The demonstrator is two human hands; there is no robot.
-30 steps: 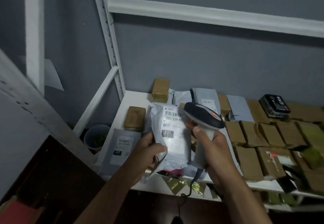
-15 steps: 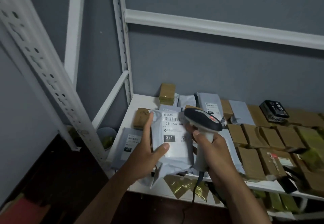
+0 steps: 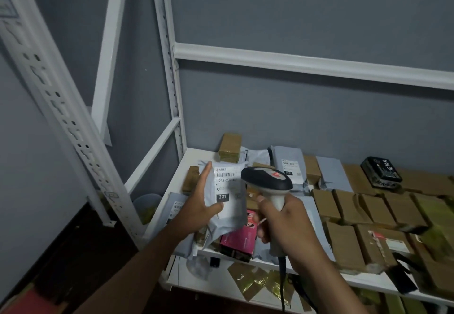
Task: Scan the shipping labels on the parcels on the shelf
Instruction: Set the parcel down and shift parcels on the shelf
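Note:
My left hand [image 3: 200,202] grips a grey poly-bag parcel [image 3: 229,211] from its left side, thumb across the front, holding it upright above the shelf's left end. Its white shipping label [image 3: 227,181] with a barcode and "231" faces me. My right hand [image 3: 286,220] is wrapped round the handle of a grey and black barcode scanner [image 3: 267,181]. The scanner's head sits just right of the label, overlapping the parcel's upper right corner. Its cable hangs down below my wrist.
The white shelf [image 3: 194,156] carries several brown taped boxes [image 3: 344,240], grey mailers [image 3: 288,166], a pink box [image 3: 239,238] under the held parcel and a black box [image 3: 380,172] at the back right. White perforated uprights [image 3: 169,68] stand to the left. Gold bags lie on the lower shelf.
The camera has tilted up and shifted, showing more of the rack. The parcel is lifted a little off the pile, uncovering the pink box, and the scanner head sits closer to the label.

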